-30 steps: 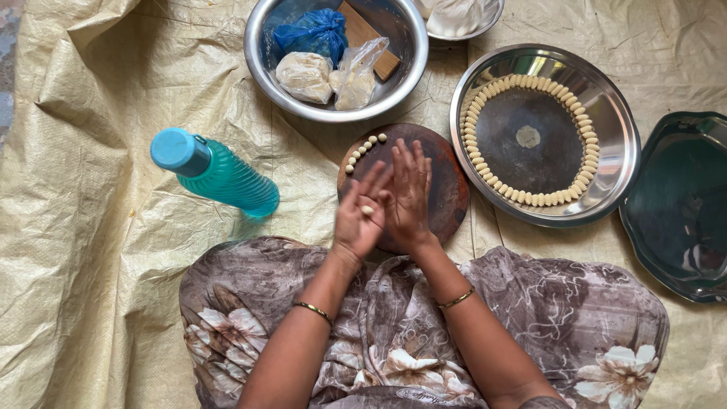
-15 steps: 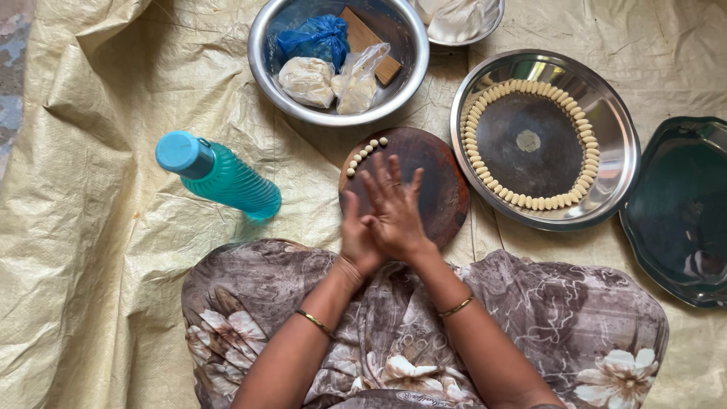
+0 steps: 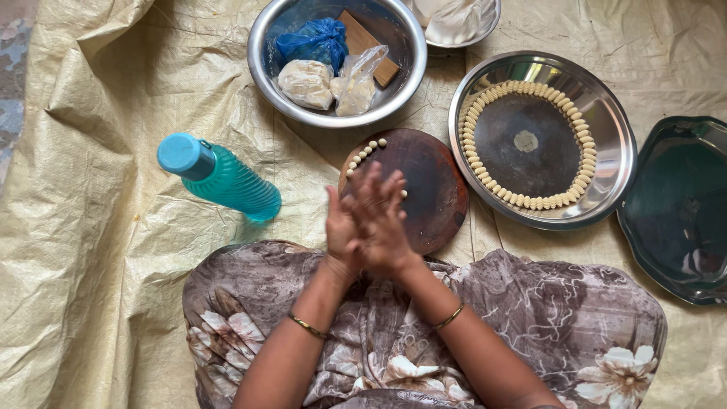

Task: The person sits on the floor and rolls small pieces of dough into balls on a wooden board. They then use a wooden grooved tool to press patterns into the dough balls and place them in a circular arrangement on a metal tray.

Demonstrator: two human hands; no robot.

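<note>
Left hand (image 3: 342, 231) and right hand (image 3: 381, 220) pressed palm to palm, fingers straight, blurred; cannot tell if anything lies between. Both above near-left edge of round dark wooden board (image 3: 424, 185), small pale dough balls (image 3: 363, 155) beaded along its far-left rim. Crinkled yellow plastic sheet (image 3: 98, 265) covers floor. 1 ribbed teal bottle (image 3: 223, 180) left. 1 steel bowl (image 3: 265, 68) far, 3 bags inside. 1 steel plate (image 3: 613, 136) right, ridged pale pieces ringed. 1 dark tray (image 3: 674, 220) far right.

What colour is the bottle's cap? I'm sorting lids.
Light blue cap, head view.
</note>
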